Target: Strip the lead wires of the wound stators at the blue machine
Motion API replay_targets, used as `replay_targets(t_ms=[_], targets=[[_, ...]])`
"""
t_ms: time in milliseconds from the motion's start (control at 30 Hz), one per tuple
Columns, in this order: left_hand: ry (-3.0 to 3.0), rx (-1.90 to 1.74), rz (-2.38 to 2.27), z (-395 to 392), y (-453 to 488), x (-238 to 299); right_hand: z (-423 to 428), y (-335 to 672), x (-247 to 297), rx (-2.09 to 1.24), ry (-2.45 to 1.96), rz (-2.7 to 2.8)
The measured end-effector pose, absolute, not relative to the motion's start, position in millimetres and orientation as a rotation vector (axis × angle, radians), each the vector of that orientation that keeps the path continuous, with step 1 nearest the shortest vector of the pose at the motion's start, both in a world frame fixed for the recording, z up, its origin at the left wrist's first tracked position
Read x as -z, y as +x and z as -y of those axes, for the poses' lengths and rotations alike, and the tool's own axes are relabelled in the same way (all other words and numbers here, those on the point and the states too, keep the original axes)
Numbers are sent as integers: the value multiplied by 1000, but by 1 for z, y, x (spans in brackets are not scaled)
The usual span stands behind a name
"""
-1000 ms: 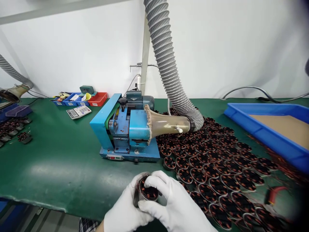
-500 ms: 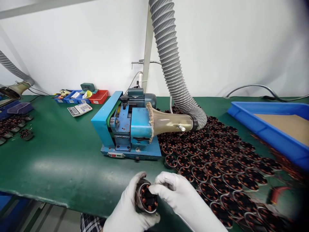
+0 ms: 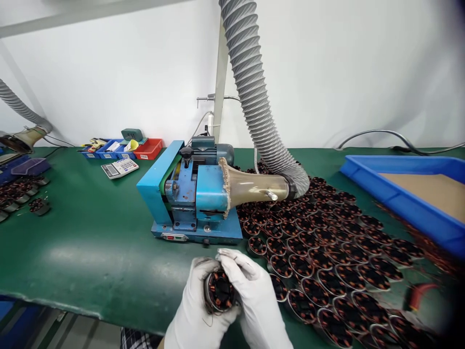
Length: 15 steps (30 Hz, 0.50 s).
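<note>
A motor stator (image 3: pixel 221 292), a round metal ring with copper windings and a black centre, faces up near the front of the bench. My left hand (image 3: pixel 192 305), in a white glove, wraps around it from the left and below. My right hand (image 3: pixel 252 295), also gloved, lies against its right side, with bent fingers at the upper rim close to the left thumb. Whether those fingertips pinch a wire is hidden. Below the stator a thin loose wire (image 3: pixel 208 321) hangs over the left glove. Many similar stators (image 3: pixel 300 264) stand in rows on the right.
A blue belt machine (image 3: pixel 189 194) stands ahead, its clear funnel (image 3: pixel 254 188) joined to a grey hose (image 3: pixel 249 82). At right are a blue tray (image 3: pixel 399 198) and a red-handled tool (image 3: pixel 417 295). A calculator (image 3: pixel 119 167) and small bins (image 3: pixel 148 148) sit back left on the green bench (image 3: pixel 90 252).
My right hand has moved left and slightly up, from the stator's face to its upper right side. The stator has shifted slightly left, and a loose wire shows beneath it.
</note>
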State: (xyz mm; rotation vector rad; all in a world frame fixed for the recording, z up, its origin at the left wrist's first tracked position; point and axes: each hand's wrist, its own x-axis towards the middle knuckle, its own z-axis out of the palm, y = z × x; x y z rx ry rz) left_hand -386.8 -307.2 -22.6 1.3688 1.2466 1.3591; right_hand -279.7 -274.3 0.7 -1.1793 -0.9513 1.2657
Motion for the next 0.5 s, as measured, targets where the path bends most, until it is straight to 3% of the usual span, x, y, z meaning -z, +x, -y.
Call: replay_targets(t_ms=[200, 300, 500], targets=[[1518, -1353, -1260, 305, -393, 26, 245, -258, -13, -1473, -913, 643], [1468, -1391, -1329, 301, -392, 27, 238, -251, -7, -1321, -856, 530], [1200, -1489, -1482, 267, -374, 40, 249, -283, 18, -1180, -1110, 1152]])
